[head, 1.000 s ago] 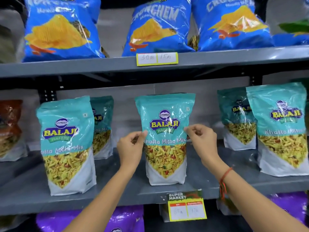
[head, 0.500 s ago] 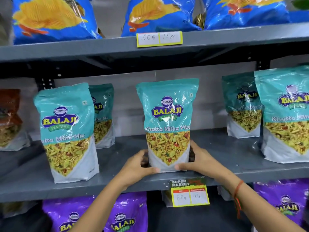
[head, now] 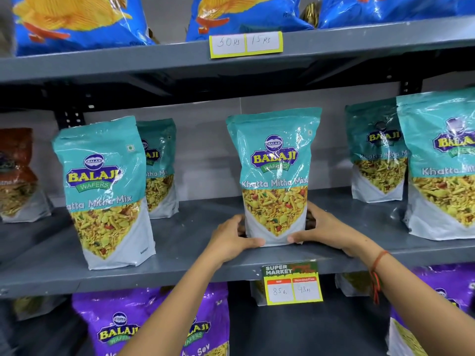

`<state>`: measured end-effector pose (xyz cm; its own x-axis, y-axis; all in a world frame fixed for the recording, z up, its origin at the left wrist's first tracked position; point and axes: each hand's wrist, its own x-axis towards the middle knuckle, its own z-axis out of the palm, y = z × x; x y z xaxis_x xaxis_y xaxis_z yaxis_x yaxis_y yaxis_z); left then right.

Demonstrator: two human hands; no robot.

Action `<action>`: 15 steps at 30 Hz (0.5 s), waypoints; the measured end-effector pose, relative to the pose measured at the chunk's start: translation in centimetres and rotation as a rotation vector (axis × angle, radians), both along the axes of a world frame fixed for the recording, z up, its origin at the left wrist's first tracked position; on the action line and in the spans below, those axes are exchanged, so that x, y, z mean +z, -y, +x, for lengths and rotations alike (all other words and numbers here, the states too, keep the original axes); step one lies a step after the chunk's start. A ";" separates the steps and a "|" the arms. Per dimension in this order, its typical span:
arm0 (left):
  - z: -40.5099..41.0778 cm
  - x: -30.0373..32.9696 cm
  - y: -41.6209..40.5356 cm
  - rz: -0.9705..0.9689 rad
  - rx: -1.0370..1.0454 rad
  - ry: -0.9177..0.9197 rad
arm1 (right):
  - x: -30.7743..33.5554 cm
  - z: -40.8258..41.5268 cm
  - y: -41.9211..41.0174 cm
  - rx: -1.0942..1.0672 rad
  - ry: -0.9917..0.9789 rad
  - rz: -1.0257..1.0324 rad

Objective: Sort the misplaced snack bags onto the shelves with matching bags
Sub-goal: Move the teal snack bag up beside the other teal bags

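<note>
Both forearms are bare, with no sleeves in view. The right wrist wears a thin red-orange thread [head: 378, 260] tied around it, with loose ends hanging down below. The left hand [head: 228, 240] and right hand [head: 326, 229] show no rings or gloves.

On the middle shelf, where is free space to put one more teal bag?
Bare shelf lies between the left front bag and the held bag, and again between it and the right bags. The far right is crowded.
</note>
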<state>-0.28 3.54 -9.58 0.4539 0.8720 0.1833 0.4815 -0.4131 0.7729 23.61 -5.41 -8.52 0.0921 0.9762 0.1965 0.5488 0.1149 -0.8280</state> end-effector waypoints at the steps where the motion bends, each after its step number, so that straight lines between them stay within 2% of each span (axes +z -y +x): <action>1: 0.0 0.1 0.1 0.001 0.003 -0.008 | 0.0 0.0 0.0 0.003 -0.004 -0.005; 6: -0.3 0.2 1.4 0.026 0.017 -0.071 | -0.4 -0.4 0.4 -0.037 -0.002 0.038; 10: -1.1 0.3 2.9 0.122 0.071 -0.058 | -0.9 -1.5 1.8 -0.122 -0.119 0.235; 13: -2.3 0.5 4.8 0.213 0.160 0.023 | -1.4 -3.2 3.3 -0.292 -0.109 0.403; 15: -3.4 0.1 6.2 0.303 0.223 0.163 | -1.6 -5.2 5.0 -0.368 -0.123 0.539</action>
